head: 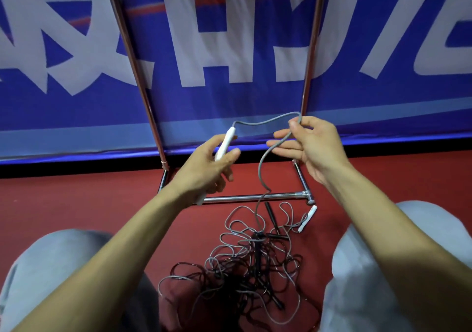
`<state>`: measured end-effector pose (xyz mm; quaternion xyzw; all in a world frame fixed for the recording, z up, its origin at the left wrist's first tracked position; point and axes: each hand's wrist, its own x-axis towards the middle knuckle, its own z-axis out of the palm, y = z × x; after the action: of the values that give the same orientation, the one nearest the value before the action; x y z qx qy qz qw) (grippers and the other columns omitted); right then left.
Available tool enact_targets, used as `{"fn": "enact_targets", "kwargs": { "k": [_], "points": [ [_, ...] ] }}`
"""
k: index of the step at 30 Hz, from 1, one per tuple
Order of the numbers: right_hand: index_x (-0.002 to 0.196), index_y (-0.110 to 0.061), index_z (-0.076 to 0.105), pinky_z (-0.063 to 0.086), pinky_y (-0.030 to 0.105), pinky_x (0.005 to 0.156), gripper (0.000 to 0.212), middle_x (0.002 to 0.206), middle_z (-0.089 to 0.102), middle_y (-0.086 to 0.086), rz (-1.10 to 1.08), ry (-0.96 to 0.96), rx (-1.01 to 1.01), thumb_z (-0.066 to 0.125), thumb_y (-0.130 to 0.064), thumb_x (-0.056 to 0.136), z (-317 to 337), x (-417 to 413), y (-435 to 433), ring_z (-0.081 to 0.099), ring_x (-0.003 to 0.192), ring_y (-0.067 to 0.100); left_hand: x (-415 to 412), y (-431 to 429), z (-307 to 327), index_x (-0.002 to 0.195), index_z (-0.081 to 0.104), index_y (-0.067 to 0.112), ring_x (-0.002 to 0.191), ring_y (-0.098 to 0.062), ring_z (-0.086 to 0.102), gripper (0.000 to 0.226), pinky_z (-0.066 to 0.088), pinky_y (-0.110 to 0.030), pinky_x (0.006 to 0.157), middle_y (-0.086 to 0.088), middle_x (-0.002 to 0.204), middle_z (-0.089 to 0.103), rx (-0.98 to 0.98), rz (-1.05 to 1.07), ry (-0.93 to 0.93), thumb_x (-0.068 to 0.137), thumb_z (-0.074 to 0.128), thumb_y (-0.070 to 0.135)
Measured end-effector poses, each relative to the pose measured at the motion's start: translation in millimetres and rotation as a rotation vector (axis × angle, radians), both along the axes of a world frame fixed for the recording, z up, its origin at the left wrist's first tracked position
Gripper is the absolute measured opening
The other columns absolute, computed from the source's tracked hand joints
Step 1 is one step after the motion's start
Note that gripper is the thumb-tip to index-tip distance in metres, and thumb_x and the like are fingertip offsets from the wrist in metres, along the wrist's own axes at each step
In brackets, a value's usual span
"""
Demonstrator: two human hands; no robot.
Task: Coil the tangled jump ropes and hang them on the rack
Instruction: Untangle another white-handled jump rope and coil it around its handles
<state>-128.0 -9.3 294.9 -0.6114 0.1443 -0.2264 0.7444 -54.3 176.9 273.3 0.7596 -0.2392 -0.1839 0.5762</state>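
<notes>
the left hand [207,168] curls its fingers round a white handle [224,144], while the right hand [306,145] pinches the grey rope [263,163] between thumb and forefinger, its other fingers loosely spread. the rope drops to the tangle [245,260] of grey and black ropes (a second white handle [307,218] lies at its far right edge) on the red floor [76,204], just in front of the rack [255,197].

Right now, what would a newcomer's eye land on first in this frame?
Centre: the left hand grips a white handle, the right hand pinches the grey rope arcing from it. Below, a tangle of grey and black ropes lies on the red floor before the chrome rack and blue banner.
</notes>
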Motion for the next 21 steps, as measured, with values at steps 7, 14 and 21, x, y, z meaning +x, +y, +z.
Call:
{"fn": "enact_targets", "kwargs": {
  "k": [7,14,21],
  "points": [
    [0.090,-0.003,0.046,0.058,0.031,0.058,0.012,0.083,0.061,0.017,0.017,-0.186,0.403,0.043,-0.007,0.100,10,-3,2,0.073,0.072,0.029,-21,-20,-12,0.104,0.062,0.005,0.065,-0.009,0.066,0.016,0.051,-0.019,0.051,-0.016,0.097,0.059,-0.105,-0.065,0.083,0.096,0.055,0.016],
    [0.098,0.001,0.046,0.060,0.034,0.062,0.007,0.087,0.060,0.019,0.028,-0.182,0.431,0.042,-0.005,0.100,6,0,-2,0.073,0.075,0.030,-29,-21,-4,0.103,0.063,0.006,0.097,-0.027,0.069,0.027,0.052,-0.037,0.094,-0.013,0.100,0.072,-0.339,-0.239,0.334,0.085,0.054,0.025],
    [0.096,-0.006,0.053,0.060,0.032,0.069,0.017,0.092,0.068,0.016,0.041,0.017,0.134,0.048,-0.022,0.100,-6,2,3,0.073,0.081,0.028,-29,-17,9,0.099,0.058,0.009,0.078,-0.025,0.071,0.009,0.058,-0.037,0.077,-0.005,0.075,0.068,-0.489,-0.024,0.216,0.098,0.048,0.009]
  ]
}}
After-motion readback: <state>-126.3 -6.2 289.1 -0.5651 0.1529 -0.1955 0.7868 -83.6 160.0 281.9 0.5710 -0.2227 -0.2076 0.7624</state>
